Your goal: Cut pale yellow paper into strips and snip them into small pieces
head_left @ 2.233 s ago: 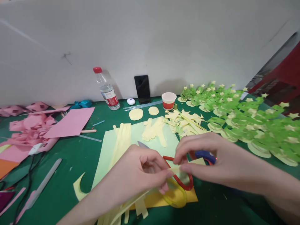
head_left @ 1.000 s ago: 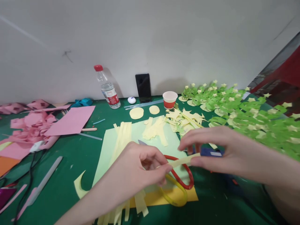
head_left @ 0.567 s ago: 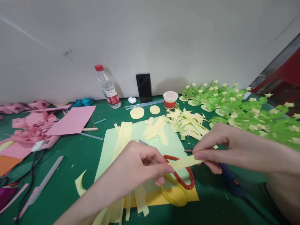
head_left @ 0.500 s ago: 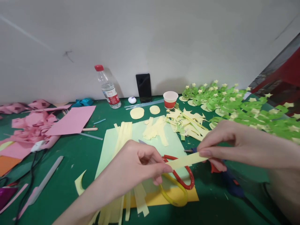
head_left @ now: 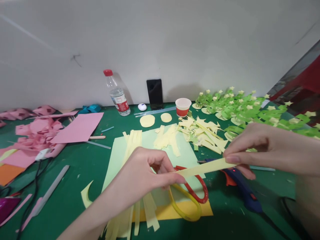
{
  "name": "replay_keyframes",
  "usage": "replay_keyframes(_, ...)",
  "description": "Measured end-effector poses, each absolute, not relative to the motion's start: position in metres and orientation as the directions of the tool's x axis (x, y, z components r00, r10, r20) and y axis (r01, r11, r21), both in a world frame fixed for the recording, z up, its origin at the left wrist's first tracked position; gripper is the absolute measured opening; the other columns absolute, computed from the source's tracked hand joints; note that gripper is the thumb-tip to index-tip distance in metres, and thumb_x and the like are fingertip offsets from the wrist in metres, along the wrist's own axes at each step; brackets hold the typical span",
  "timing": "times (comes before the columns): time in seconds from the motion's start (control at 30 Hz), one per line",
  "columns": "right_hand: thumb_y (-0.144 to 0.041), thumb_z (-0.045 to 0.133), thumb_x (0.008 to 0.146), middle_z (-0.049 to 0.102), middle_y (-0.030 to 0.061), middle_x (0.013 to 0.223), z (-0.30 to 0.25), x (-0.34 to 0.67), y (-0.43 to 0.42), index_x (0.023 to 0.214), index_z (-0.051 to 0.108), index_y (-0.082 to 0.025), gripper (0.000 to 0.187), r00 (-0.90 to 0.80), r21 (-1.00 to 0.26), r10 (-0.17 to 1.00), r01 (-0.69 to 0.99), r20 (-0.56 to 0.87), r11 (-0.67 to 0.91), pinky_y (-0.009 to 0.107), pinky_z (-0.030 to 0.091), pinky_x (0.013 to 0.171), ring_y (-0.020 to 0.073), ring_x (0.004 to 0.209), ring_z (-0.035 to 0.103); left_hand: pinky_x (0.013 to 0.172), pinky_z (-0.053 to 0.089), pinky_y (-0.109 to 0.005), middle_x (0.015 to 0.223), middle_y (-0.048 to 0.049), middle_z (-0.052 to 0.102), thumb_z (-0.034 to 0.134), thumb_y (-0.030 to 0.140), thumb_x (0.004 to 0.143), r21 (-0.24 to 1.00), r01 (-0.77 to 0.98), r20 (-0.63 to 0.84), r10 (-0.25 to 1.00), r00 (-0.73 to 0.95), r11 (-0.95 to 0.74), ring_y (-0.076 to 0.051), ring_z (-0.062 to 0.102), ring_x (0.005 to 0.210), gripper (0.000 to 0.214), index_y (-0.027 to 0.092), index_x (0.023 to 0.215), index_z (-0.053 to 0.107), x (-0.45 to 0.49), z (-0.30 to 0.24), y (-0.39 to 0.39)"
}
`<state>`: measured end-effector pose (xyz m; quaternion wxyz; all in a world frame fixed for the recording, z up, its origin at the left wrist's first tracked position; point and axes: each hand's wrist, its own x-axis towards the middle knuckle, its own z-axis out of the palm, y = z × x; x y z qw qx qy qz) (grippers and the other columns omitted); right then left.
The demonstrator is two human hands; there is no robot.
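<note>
A pale yellow paper strip [head_left: 206, 168] is stretched between my two hands above the table. My left hand [head_left: 156, 171] pinches one end between thumb and fingers; my right hand [head_left: 246, 151] pinches the other end. Beneath the strip lie scissors with one red and one yellow handle loop [head_left: 186, 203], their blades mostly hidden by my left hand. They rest on light green paper [head_left: 115, 156] with an orange-yellow sheet [head_left: 172, 213] under it. Cut yellow strips [head_left: 133, 140] run under my left arm. A blue glue gun [head_left: 243, 190] lies below my right hand.
Yellow paper scraps [head_left: 202, 130] and rows of green paper plants with stars [head_left: 240, 103] are at the right. Along the wall stand a water bottle [head_left: 118, 96], a black phone [head_left: 155, 94] and a paper cup [head_left: 183, 107]. Pink paper [head_left: 78, 128] and a cable [head_left: 36, 186] lie left.
My right hand has moved right and slightly up, so more of the strip shows between my hands. The glue gun is less covered. The view has shifted slightly.
</note>
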<state>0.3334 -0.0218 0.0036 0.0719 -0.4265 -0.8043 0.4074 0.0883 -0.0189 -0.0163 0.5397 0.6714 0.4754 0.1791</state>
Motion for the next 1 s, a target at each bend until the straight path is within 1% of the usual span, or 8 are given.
replay_keyframes(0.07, -0.041, 0.044, 0.088, 0.052, -0.0023, 0.043, 0.003, 0.334, -0.022, 0.049, 0.056, -0.017, 0.047, -0.619, -0.718, 0.750, 0.630, -0.234, 0.296, 0.019, 0.025, 0.038, 0.0043, 0.038, 0.039, 0.044, 0.034, -0.015, 0.047, 0.0057, 0.057, 0.074, 0.025, 0.065, 0.898, 0.439, -0.270, 0.830, 0.488, 0.033, -0.006, 0.047, 0.046, 0.023, 0.016, 0.050, 0.059, 0.087, -0.017, -0.019)
replay_keyframes(0.2, -0.042, 0.047, 0.087, 0.050, -0.0025, 0.042, 0.003, 0.334, -0.024, 0.050, 0.057, -0.019, 0.045, -0.615, -0.704, 0.768, 0.626, -0.182, 0.335, 0.021, 0.023, 0.037, 0.0052, 0.037, 0.036, 0.046, 0.037, -0.016, 0.045, 0.0056, 0.055, 0.073, 0.025, 0.066, 0.872, 0.467, -0.398, 0.765, 0.507, 0.145, -0.007, 0.048, 0.044, 0.017, 0.016, 0.055, 0.063, 0.087, -0.018, -0.017)
replay_keyframes(0.3, -0.044, 0.049, 0.085, 0.050, -0.0020, 0.042, 0.003, 0.335, -0.024, 0.051, 0.059, -0.019, 0.044, -0.609, -0.709, 0.774, 0.622, -0.171, 0.333, 0.022, 0.024, 0.036, 0.0062, 0.036, 0.037, 0.047, 0.038, -0.017, 0.044, 0.0049, 0.055, 0.068, 0.029, 0.071, 0.853, 0.499, -0.443, 0.717, 0.538, 0.153, -0.007, 0.047, 0.043, 0.015, 0.017, 0.061, 0.070, 0.088, -0.019, -0.014)
replay_keyframes(0.47, -0.048, 0.049, 0.084, 0.056, 0.0006, 0.046, 0.000, 0.338, -0.020, 0.051, 0.060, -0.019, 0.045, -0.593, -0.720, 0.763, 0.644, -0.257, 0.257, 0.022, 0.035, 0.043, 0.0100, 0.042, 0.049, 0.050, 0.037, -0.016, 0.057, 0.0031, 0.064, 0.070, 0.027, 0.068, 0.871, 0.483, -0.396, 0.713, 0.579, 0.092, -0.008, 0.049, 0.054, 0.011, 0.019, 0.061, 0.073, 0.089, -0.022, -0.011)
replay_keyframes(0.57, -0.049, 0.049, 0.082, 0.056, 0.0011, 0.047, -0.002, 0.339, -0.016, 0.050, 0.059, -0.019, 0.045, -0.590, -0.721, 0.748, 0.656, -0.305, 0.223, 0.023, 0.037, 0.044, 0.0110, 0.043, 0.049, 0.047, 0.033, -0.017, 0.053, 0.0042, 0.060, 0.072, 0.028, 0.065, 0.869, 0.479, -0.419, 0.699, 0.579, 0.124, -0.007, 0.043, 0.050, 0.012, 0.018, 0.060, 0.072, 0.089, -0.024, -0.009)
replay_keyframes(0.8, -0.038, 0.045, 0.086, 0.058, -0.0004, 0.049, 0.001, 0.338, -0.017, 0.053, 0.059, -0.018, 0.041, -0.609, -0.681, 0.730, 0.679, -0.312, 0.275, 0.019, 0.036, 0.045, 0.0084, 0.044, 0.049, 0.047, 0.030, -0.020, 0.055, 0.0030, 0.058, 0.073, 0.027, 0.063, 0.857, 0.492, -0.452, 0.683, 0.573, 0.154, -0.009, 0.043, 0.052, 0.012, 0.016, 0.061, 0.070, 0.090, -0.026, -0.007)
replay_keyframes(0.93, -0.040, 0.043, 0.087, 0.059, 0.0002, 0.049, 0.002, 0.337, -0.018, 0.052, 0.058, -0.018, 0.044, -0.621, -0.666, 0.725, 0.679, -0.298, 0.308, 0.020, 0.038, 0.045, 0.0086, 0.044, 0.050, 0.047, 0.028, -0.021, 0.054, 0.0028, 0.057, 0.074, 0.030, 0.062, 0.844, 0.516, -0.464, 0.678, 0.571, 0.143, -0.009, 0.043, 0.052, 0.016, 0.015, 0.060, 0.068, 0.090, -0.025, -0.009)
replay_keyframes(1.0, -0.040, 0.043, 0.087, 0.060, 0.0002, 0.049, 0.001, 0.337, -0.018, 0.052, 0.058, -0.018, 0.044, -0.629, -0.662, 0.716, 0.680, -0.303, 0.316, 0.020, 0.039, 0.046, 0.0087, 0.045, 0.051, 0.047, 0.030, -0.021, 0.055, 0.0022, 0.059, 0.072, 0.031, 0.065, 0.845, 0.514, -0.467, 0.670, 0.577, 0.146, -0.009, 0.045, 0.052, 0.017, 0.015, 0.059, 0.068, 0.090, -0.023, -0.010)
